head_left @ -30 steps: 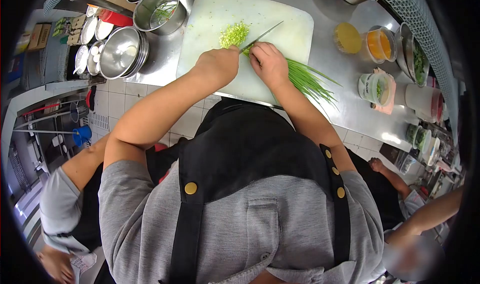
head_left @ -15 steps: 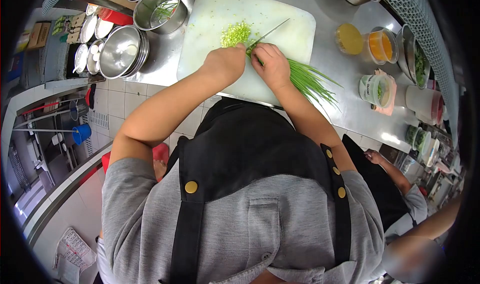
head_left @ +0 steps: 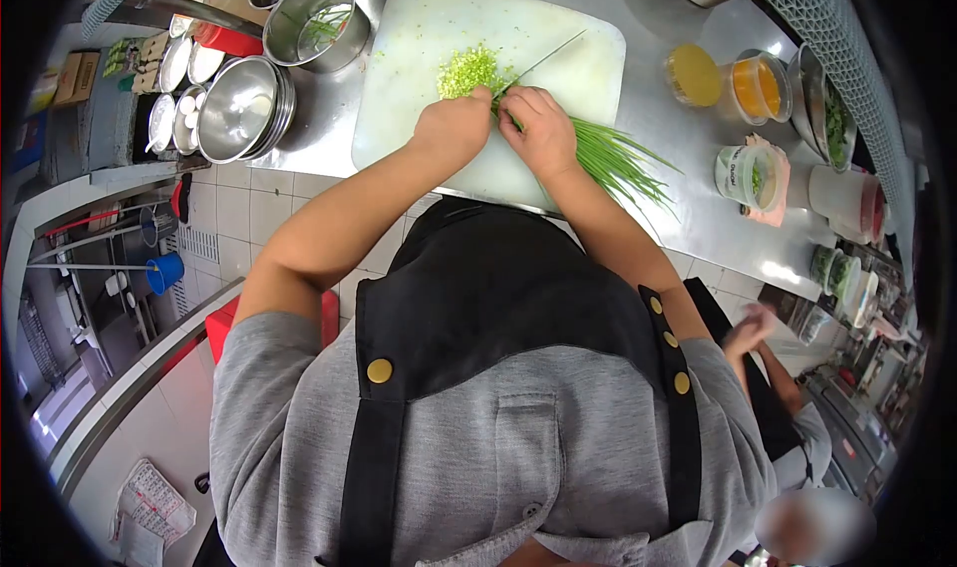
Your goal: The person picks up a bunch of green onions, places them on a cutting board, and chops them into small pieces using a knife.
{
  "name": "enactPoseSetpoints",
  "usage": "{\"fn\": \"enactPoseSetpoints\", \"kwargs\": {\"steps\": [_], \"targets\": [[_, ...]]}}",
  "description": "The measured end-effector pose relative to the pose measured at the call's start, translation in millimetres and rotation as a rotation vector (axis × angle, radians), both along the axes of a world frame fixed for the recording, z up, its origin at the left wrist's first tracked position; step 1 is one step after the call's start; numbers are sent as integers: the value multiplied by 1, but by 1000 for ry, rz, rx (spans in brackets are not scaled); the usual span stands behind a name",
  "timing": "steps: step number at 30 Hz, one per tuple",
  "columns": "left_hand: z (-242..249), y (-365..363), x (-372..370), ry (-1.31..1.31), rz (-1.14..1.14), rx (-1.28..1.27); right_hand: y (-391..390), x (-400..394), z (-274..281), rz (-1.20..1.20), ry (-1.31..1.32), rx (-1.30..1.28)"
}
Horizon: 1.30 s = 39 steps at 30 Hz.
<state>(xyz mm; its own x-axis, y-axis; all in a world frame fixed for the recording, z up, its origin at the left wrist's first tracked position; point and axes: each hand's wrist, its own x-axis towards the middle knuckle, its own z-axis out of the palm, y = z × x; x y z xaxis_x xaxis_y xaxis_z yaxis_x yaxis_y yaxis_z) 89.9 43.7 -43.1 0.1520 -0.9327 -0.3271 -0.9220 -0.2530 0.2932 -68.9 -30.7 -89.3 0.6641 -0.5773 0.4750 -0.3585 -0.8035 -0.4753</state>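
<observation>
My left hand [head_left: 455, 130] is closed on the handle of a knife [head_left: 546, 60], whose blade points up and right across the white cutting board [head_left: 409, 28]. My right hand [head_left: 539, 133] has its fingers curled over a bunch of scallions [head_left: 608, 158], close beside the blade. The long green ends spread out to the right, past the board's edge and over the steel counter. A pile of chopped scallions [head_left: 469, 71] lies on the board just beyond my left hand. The knife handle is mostly hidden by my fingers.
At the left stand a steel pot [head_left: 317, 28] with some greens inside and stacked steel bowls [head_left: 237, 110]. On the right are a yellow-lidded tub [head_left: 693, 75], an orange-filled container [head_left: 756, 88] and a labelled tub [head_left: 746, 176]. Another person's hand [head_left: 750, 330] shows at the lower right.
The knife has shifted slightly, its tip a little farther right and up. Both my hands stay nearly in place. The other person's hand has risen, and more of a red object shows beside my left arm.
</observation>
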Motion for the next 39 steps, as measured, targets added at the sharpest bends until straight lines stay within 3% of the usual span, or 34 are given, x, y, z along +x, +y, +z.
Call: {"fn": "enactPoseSetpoints", "kwargs": {"steps": [8, 12, 20, 26, 29, 39], "targets": [[23, 0, 16, 6, -45, 13, 1, -3, 0, 13, 6, 20], [-4, 7, 13, 5, -32, -80, 4, -7, 12, 1, 88, -82], [10, 13, 11, 39, 122, -219, 4, -20, 0, 79, 128, -13], [-8, 9, -7, 82, 5, -117, 15, -42, 9, 82, 127, -41], [-6, 4, -2, 125, 61, -91, 16, -46, 11, 108, 117, -21], [-3, 7, 28, -8, 106, -118, 0, 13, 8, 80, 78, -8]]}}
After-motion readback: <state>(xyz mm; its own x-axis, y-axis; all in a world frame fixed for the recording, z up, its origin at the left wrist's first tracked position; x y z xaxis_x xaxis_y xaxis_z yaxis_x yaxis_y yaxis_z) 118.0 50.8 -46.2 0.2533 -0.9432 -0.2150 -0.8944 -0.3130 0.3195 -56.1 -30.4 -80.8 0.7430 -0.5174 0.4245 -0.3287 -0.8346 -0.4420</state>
